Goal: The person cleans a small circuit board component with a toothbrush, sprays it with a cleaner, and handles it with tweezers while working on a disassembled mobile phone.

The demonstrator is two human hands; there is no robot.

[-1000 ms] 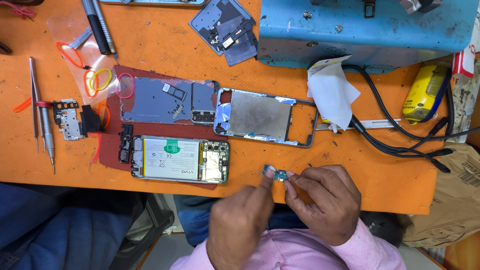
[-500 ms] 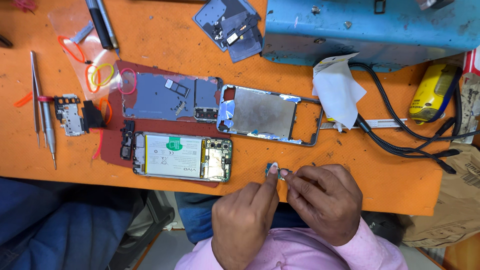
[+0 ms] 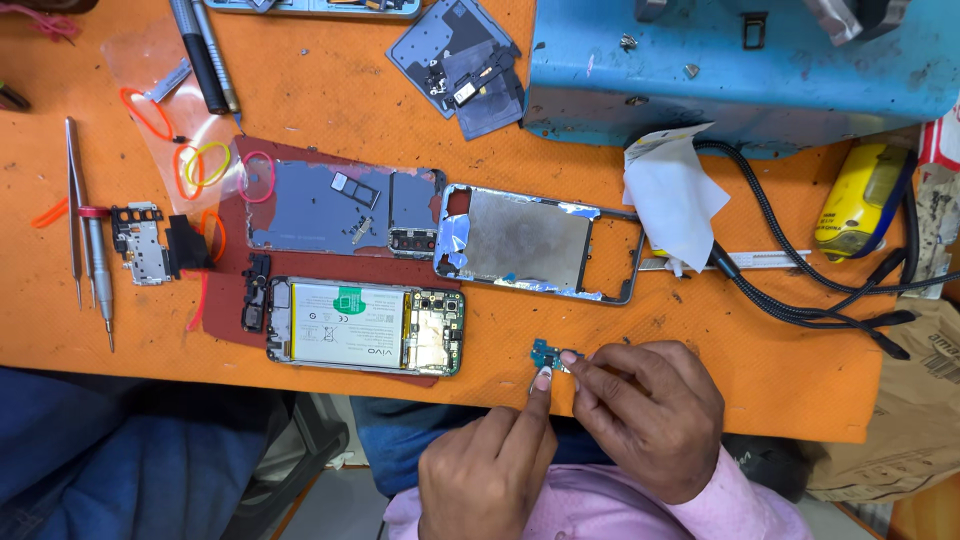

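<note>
A small blue-green circuit board part (image 3: 546, 353) lies near the front edge of the orange table (image 3: 330, 90). My left hand (image 3: 490, 465) presses a fingertip on its near side, and my right hand (image 3: 650, 410) pinches its right end with thumb and forefinger. Left of it lies an opened phone (image 3: 365, 328) with its white battery and green board showing. Behind that sit a grey back cover (image 3: 340, 205) and a metal middle frame (image 3: 535, 242).
A blue metal box (image 3: 740, 70) fills the back right, with black cables (image 3: 800, 290), white paper (image 3: 675, 195) and a yellow device (image 3: 860, 200) beside it. Tweezers (image 3: 73, 200) and a screwdriver (image 3: 98, 270) lie at the left, small phone parts (image 3: 140, 245) nearby, dark shields (image 3: 460, 65) at the back.
Both hands stay on the small board near the table's front edge, with the fingers shifting slightly on it. The view has drifted a little; nothing else moved.
</note>
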